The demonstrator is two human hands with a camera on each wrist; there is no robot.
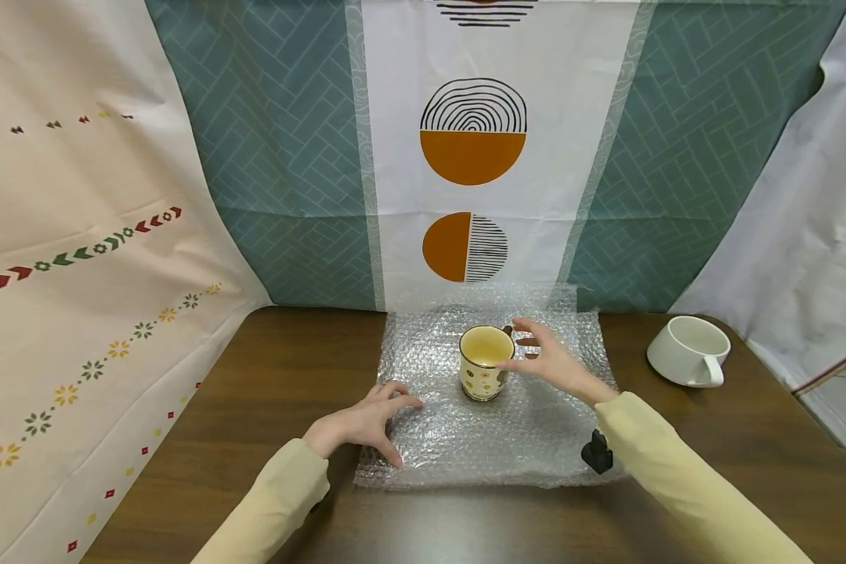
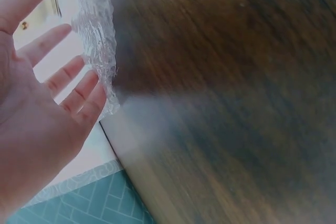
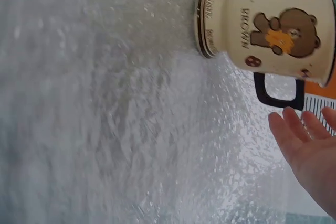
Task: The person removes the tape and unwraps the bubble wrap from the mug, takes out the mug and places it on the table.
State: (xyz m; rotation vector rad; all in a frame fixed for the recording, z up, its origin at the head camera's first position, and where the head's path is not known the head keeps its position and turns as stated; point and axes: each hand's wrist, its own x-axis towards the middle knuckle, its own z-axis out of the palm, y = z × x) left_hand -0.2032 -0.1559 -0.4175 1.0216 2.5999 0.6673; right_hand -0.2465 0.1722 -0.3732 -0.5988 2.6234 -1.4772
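Observation:
A cream mug (image 1: 481,379) with a brown bear print and a dark handle (image 3: 262,95) stands upright on a sheet of bubble wrap (image 1: 479,442). My right hand (image 1: 551,364) is at the mug's right side, fingers spread. In the right wrist view its fingertips (image 3: 289,114) are close by the handle and not curled round it; whether they touch cannot be told. Over the left edge of the wrap, my left hand (image 1: 364,417) has its thumb and fingers apart and holds nothing. The left wrist view shows its fingers beside the wrap's edge (image 2: 100,40).
A white cup (image 1: 684,352) with its handle toward the front stands at the right of the brown wooden table (image 1: 282,376). Patterned cloth (image 1: 289,157) hangs behind the table, and the wrap's far edge rises against it. Further cloth hangs on both sides.

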